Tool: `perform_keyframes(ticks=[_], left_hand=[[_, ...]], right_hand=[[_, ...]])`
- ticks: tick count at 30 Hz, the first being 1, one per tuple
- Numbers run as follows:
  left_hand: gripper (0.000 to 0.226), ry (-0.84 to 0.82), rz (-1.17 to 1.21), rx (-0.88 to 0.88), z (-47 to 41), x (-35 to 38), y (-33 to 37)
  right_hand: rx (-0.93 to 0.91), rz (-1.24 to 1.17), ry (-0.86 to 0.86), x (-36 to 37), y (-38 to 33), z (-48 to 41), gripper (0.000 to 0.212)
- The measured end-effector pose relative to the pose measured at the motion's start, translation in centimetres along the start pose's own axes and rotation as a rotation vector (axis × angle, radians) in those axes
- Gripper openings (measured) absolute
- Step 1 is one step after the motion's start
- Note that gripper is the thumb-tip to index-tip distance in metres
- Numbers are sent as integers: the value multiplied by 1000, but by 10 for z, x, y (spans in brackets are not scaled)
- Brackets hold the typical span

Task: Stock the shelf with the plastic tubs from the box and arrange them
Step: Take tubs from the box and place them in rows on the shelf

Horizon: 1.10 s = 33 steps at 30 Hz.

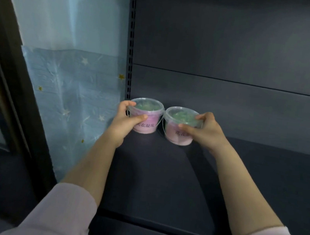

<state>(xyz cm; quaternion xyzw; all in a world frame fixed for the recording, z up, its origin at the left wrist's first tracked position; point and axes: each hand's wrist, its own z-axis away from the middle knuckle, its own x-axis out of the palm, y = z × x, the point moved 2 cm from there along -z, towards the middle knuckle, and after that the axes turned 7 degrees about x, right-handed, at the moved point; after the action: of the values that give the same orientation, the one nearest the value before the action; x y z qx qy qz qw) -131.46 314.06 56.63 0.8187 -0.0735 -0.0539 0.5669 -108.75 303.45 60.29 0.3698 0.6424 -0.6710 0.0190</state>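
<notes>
Curtain (pixel 72 92), blue with stars, hangs far left beside the slotted post (pixel 129 56). Left hand (pixel 125 122) grips the left tub (pixel 146 123), with the thumb across its pink front and the fingers curled over the clear lid's rim. Right tub (pixel 177 137) stands just beside it, rims close; contact unclear. Right hand (pixel 204 130) grips that one the same way, from the right. Both tubs sit upright at the back left of the dark shelf (pixel 153 175).
</notes>
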Motion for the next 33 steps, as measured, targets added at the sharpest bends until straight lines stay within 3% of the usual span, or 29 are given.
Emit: perform_keyframes(ticks=[5,18,21,23,26,29,33], left_hand=[[47,10,4,26,0,6,-3],[74,13,-72,118,1,10,-10],[67,99,-619,255,8,11,6],[60,125,-830,356,21,16,25],[49,-25,-923,549,41,33,55],[42,-173,-864,641,78,64,85],[37,-214,-829,796,152,122,118]], right_hand=[[-69,16,126,6,2,-4,60],[-47,-47,90,9,9,-9,68],[-88,50,81,-6,0,6,73],[-128,138,147,-26,-6,22,66],[-159,219,260,-67,-11,59,49],[-197,330,324,-114,-9,111,44],[-217,500,451,-176,19,197,44]])
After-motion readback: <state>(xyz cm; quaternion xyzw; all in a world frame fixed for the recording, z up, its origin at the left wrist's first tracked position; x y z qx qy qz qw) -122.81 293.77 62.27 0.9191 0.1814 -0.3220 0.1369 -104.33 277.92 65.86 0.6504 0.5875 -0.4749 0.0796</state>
